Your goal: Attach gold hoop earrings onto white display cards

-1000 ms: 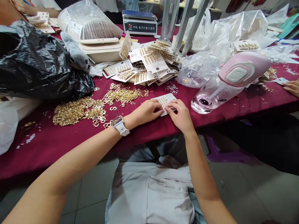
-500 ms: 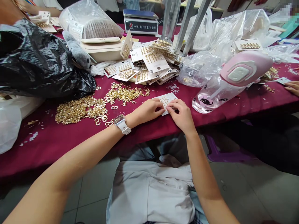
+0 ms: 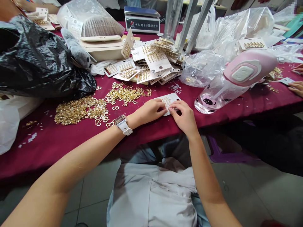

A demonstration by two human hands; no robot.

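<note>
Maroon cloth point(image 3: 59, 138): left hand point(image 3: 149, 112), right hand point(image 3: 186, 118) grip pinching card point(image 3: 167, 100); hoops point(image 3: 79, 110), bottle point(image 3: 220, 93) flank.

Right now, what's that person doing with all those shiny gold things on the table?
A person sits at a table covered in red cloth. Their left hand and right hand both pinch a small white card lying near the table's edge, with little gold pieces already on it. Loose gold earrings lie heaped to the left, a pile of filled cards sits behind, and a pink-lidded bottle lies on its side to the right.
</note>
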